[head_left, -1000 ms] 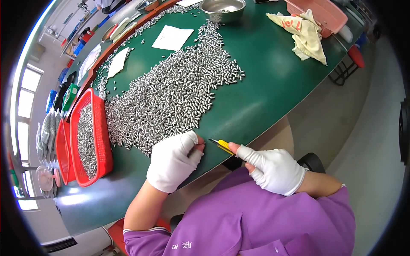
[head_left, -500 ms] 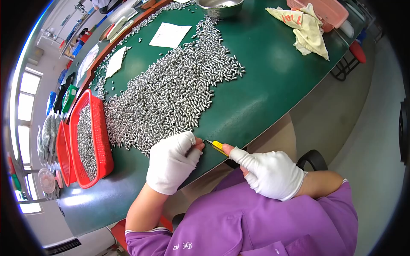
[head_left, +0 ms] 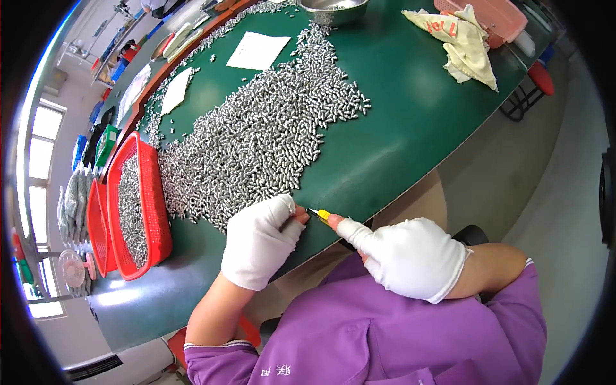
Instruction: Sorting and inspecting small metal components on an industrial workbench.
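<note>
White fingertip-less gloves cover both hands. My left hand (head_left: 260,240) is closed in a pinch at the near edge of the pile of small silvery metal parts (head_left: 250,141); whatever lies between its fingertips is too small and hidden to make out. Just to its right, my right hand (head_left: 414,260) grips a yellow-handled knife (head_left: 323,214), thumb laid along the handle. The thin blade points left, its tip right by the left fingertips. Whether it touches anything there, I cannot tell.
A red plastic basket (head_left: 165,221) with more metal parts stands at the left. Paper sheets (head_left: 258,51) lie beyond the pile. A metal bowl (head_left: 333,14) sits at the back, and a yellowish cloth (head_left: 463,48) by a pink basket (head_left: 507,22) at the far right.
The right hand and thumb have moved slightly left and up toward the blade, so less of the yellow handle shows. My left hand keeps its pinch in nearly the same place.
</note>
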The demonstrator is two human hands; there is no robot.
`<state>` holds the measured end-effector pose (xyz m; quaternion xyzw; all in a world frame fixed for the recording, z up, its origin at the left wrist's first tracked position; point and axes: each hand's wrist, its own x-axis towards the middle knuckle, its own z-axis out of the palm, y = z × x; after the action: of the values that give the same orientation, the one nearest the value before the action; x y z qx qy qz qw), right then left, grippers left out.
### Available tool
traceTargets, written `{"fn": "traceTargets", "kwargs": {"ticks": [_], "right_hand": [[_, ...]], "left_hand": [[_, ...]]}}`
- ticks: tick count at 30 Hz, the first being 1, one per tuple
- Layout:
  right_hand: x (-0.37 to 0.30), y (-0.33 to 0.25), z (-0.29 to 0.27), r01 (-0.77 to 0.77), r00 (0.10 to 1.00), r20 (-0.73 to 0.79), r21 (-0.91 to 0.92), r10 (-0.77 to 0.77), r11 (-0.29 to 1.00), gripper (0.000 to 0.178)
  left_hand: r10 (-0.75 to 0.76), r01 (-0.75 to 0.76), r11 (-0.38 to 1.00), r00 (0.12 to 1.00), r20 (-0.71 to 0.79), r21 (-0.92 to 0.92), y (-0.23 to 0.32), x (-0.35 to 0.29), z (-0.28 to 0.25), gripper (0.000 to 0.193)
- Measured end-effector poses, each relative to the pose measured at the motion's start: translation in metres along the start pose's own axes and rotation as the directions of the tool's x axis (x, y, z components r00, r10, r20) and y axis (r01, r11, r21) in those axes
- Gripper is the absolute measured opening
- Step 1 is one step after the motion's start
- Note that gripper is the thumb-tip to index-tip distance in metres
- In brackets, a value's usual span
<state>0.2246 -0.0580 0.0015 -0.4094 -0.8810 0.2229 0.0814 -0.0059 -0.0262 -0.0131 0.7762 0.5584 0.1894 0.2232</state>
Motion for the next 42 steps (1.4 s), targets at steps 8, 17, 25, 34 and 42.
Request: {"fn": "traceTargets", "kwargs": {"ticks": [8, 17, 25, 34, 42], "right_hand": [[0.015, 0.054, -0.019, -0.193, 0.785, -0.603, -0.027, 0.138, 0.981, 0.07], [0.083, 0.16, -0.045, -0.53, 0.763, -0.617, -0.426, 0.193, 0.733, 0.033], [0.16, 0.011, -0.04, 0.609, 0.604, -0.524, -0.184, -0.601, 0.772, 0.024], [0.198, 0.019, -0.017, 0.771, 0.436, -0.624, -0.113, -0.648, 0.627, 0.024], [0.194, 0.024, -0.009, 0.76, 0.543, -0.631, 0.087, -0.554, 0.644, 0.023]], "left_hand": [[-0.083, 0.061, 0.974, 0.992, -0.098, -0.217, -0.001, 0.0, -0.007, 0.006], [-0.287, 0.13, 0.269, 0.957, 0.05, -0.954, -0.033, 0.011, -0.024, 0.015], [-0.222, 0.064, 0.181, 0.975, 0.022, -0.981, -0.039, 0.011, -0.025, 0.02], [-0.277, 0.043, 0.194, 0.961, -0.013, -0.98, -0.046, 0.013, -0.024, 0.018], [-0.31, 0.093, 0.235, 0.951, 0.016, -0.968, -0.041, 0.014, -0.025, 0.025]]}}
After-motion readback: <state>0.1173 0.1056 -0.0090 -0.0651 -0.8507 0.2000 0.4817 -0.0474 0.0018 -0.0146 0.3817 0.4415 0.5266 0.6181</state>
